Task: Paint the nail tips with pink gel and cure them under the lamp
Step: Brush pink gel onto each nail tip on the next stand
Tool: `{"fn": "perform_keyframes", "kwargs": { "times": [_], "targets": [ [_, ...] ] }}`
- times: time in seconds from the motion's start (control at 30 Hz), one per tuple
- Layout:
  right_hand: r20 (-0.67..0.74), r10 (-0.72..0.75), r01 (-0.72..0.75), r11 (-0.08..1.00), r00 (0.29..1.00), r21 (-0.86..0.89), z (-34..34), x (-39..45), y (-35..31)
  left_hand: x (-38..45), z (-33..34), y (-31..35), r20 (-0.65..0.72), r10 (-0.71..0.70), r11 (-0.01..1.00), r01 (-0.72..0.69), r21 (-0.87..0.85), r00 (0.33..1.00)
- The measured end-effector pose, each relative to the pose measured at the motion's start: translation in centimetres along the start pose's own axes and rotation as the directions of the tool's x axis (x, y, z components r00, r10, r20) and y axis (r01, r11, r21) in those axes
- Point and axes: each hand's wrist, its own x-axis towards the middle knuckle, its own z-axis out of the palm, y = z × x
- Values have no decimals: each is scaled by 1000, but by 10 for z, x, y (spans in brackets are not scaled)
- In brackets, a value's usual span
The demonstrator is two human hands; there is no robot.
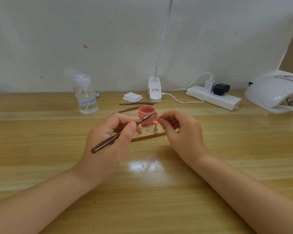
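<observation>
The left hand [112, 130] grips a brown-handled gel brush [120, 133], its tip reaching the right hand [179, 127], whose fingers [161, 121] pinch a small nail tip above the wooden stand [149, 135]. The open pink gel pot [146, 116] sits just behind on the counter [142, 191]; the curing lamp [274, 93] stands far right.

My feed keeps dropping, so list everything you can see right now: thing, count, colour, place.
Open pot of gel: 1, pink, desk centre, behind the hands.
Wooden-handled brush: 1, brown, in left hand, bristles toward right hand.
Wooden holder strip: 1, tan, under the hands; one metal stand with a pink nail tip.
Spare brushes: 2, brown, behind the pot.
Clear pump bottle: 1, back left.
Wipe stack: 1, white, back centre.
Clip lamp: 1, white, back centre.
Power strip: 1, white, back right, two plugs.
Curing lamp: 1, white, far right.
Left hand: grips brush.
Right hand: pinches something small, hard to identify.
</observation>
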Motion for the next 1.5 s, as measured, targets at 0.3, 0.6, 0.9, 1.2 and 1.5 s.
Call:
{"fn": "perform_keyframes", "kwargs": {
  "times": [0.3,0.6,0.9,1.2,1.5],
  "targets": [
    [-5,4,-4,1000,1000,-1,0,1,-1,0,0,1,19,22,1000,-21,-20,1000],
    [-1,14,-14,1000,1000,4,-1,0,-1,-1,-4,0,21,91,996,-91,18,996],
    [3,23,-23,1000,1000,-3,-1,0,-1,0,0,5,73,90,988,-99,119,993],
    [-3,26,-26,1000,1000,-16,0,0,0,-1,-2,3,-1,75,993,-75,92,997],
    [-1,48,-47,998,999,31,0,-1,-1,-2,-2,3,29,89,986,-92,140,996]
  ]
}}
